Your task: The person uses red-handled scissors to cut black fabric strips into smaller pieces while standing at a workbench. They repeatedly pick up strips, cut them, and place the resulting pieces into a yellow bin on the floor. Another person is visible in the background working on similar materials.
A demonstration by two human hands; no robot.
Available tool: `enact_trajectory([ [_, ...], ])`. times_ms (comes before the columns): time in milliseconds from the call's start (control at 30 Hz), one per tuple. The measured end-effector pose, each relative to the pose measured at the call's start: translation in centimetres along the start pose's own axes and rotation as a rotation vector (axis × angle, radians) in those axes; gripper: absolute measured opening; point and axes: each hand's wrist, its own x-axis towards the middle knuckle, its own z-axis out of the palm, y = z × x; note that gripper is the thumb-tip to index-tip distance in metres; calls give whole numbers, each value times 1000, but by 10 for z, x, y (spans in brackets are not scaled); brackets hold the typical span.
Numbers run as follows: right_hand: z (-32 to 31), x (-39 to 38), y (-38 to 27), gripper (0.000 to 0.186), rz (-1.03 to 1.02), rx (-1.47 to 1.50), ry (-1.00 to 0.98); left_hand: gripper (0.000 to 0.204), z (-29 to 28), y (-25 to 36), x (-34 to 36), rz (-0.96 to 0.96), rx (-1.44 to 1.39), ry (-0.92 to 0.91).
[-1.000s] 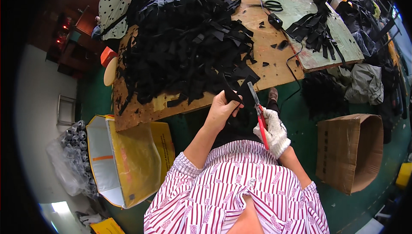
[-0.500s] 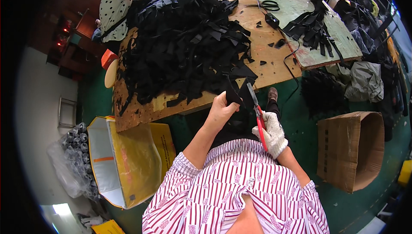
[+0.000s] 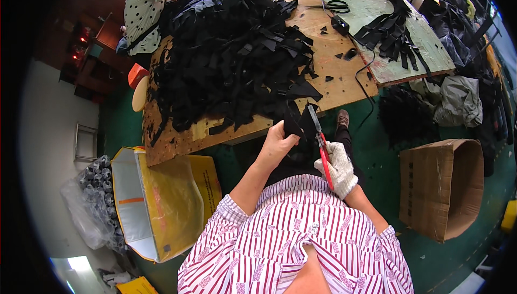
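Between thumb and fingers, my bare left hand (image 3: 279, 142) pinches a piece of black fabric (image 3: 292, 119) just past the table's front edge. My right hand (image 3: 340, 169), in a white knitted glove, is wrapped round the red handles of a pair of scissors (image 3: 324, 155). Their metal blades point up and away, right beside the fabric, and look nearly closed. Black cloth shows on both sides of the blade tips; whether it is one piece, I cannot tell. A large heap of black fabric pieces (image 3: 231, 51) covers the wooden table (image 3: 334, 86) beyond my hands.
A second pair of scissors (image 3: 338, 7) lies on the table near a pale green board (image 3: 431, 51) with black strips. A yellow bin (image 3: 175, 202) stands at left, an open cardboard box (image 3: 431, 186) at right. A person in a dotted top (image 3: 144, 11) reaches over the heap.
My right hand and the scissors have shifted slightly left, with the blades nearer the fabric. The piece in my left hand has turned and shows more of its face.
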Motion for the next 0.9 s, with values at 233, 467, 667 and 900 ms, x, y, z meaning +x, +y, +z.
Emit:
enact_trajectory([
  [233,-6,9,0,45,-20,-22,-18,14,4,-4,-10,-38,20,-61],
  [467,-13,19,-13,36,151,419,155,22,-34,-1,-12,34,-322,129],
  [667,-21,16,-9,25,186,474,226,32,-76,38,-22,177,-537,115],
  [900,-18,18,-3,30,142,395,192,8,-60,55,25,371,513,65],
])
